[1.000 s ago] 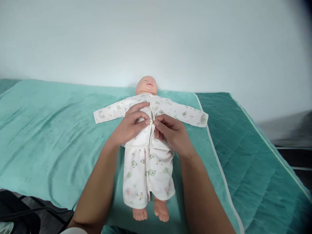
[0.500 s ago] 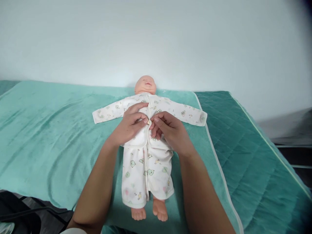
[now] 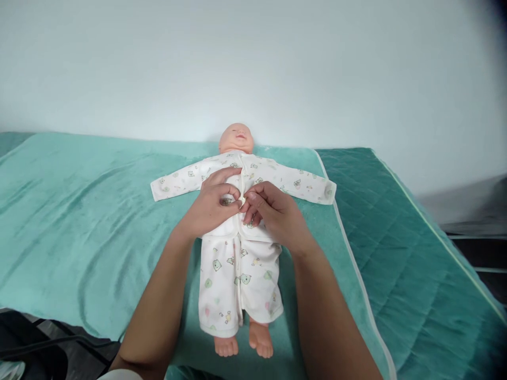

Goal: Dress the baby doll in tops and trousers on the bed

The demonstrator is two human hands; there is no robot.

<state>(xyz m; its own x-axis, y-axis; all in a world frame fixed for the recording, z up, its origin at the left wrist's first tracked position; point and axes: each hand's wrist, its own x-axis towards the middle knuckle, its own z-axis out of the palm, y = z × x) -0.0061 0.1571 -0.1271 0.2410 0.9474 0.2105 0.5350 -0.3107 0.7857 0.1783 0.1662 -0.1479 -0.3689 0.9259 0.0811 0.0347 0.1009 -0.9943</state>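
A baby doll [image 3: 236, 138] lies on its back, head toward the wall, dressed in a white printed jacket [image 3: 269, 168] and matching trousers [image 3: 257, 274]. At the middle of the jacket's front edge, my left hand [image 3: 216, 205] pinches the cloth between thumb and index finger, its other fingers resting higher on the chest. Opposite it, my right hand [image 3: 279, 214] pinches the same edge between thumb and index finger, the remaining fingers curled. A small pale bit of the front edge shows between both sets of fingertips; whether it is a button or a fold is too small to tell.
A light green blanket [image 3: 79, 221] lies under the doll, over a darker quilted cover [image 3: 412, 264] on the right. A white wall [image 3: 253, 63] rises behind. Dark objects and a cable [image 3: 51, 344] are at the lower left, beyond the blanket's edge.
My left thumb has shifted slightly downward, and the bit of jacket edge between the fingertips has turned a little. Both hands keep their place; the doll lies almost as before.
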